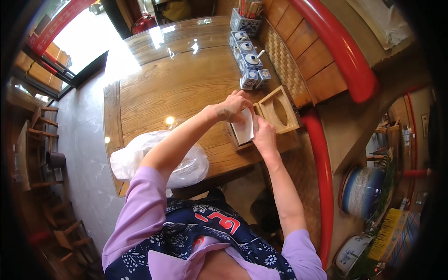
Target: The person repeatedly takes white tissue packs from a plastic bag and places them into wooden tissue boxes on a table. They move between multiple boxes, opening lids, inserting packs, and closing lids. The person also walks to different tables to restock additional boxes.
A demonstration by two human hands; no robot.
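A stack of white paper tissues (244, 131) sits partly inside a wooden tissue box (232, 139) near the table's right side. My left hand (235, 106) reaches over the stack from the far side and grips it, fingers bent down behind it. On the stack's right edge, my right hand (265, 136) holds the paper between thumb and fingers. The box's hinged lid (266, 111), with an oval slot cut through it, stands folded back to the right. My hands cover much of the box's inside.
A white plastic bag (192, 164) lies at the table's near left. Blue-and-white porcelain condiment jars (246, 46) and a chopstick holder (246, 24) line the wall side of the wooden table (168, 84). Red pipes (320, 182) run along the right.
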